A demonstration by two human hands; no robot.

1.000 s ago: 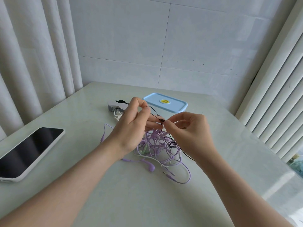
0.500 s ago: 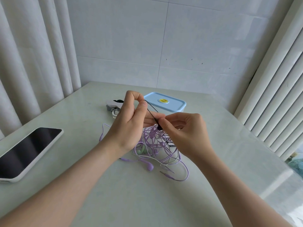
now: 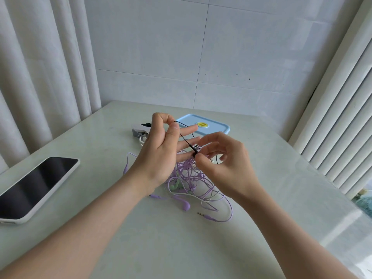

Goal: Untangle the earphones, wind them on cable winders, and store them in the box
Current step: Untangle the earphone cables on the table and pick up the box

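Observation:
A tangle of purple, white and green earphone cables lies on the table's middle, with a purple earbud and a jack plug at its near side. Above it my left hand pinches a thin black earphone cable between thumb and forefinger, other fingers spread. My right hand pinches the same black cable lower down at a small black part. The blue-lidded box stands closed behind my hands. Grey and white cable winders lie left of it, partly hidden by my left hand.
A phone in a white case lies screen-up near the table's left edge. Curtains hang at the left, a tiled wall stands behind the table, and a ribbed white panel runs along the right edge.
My left hand has risen and pulled the black cable up and taut, its other fingers spreading. My right hand slid along to the cable's black part and lifted it.

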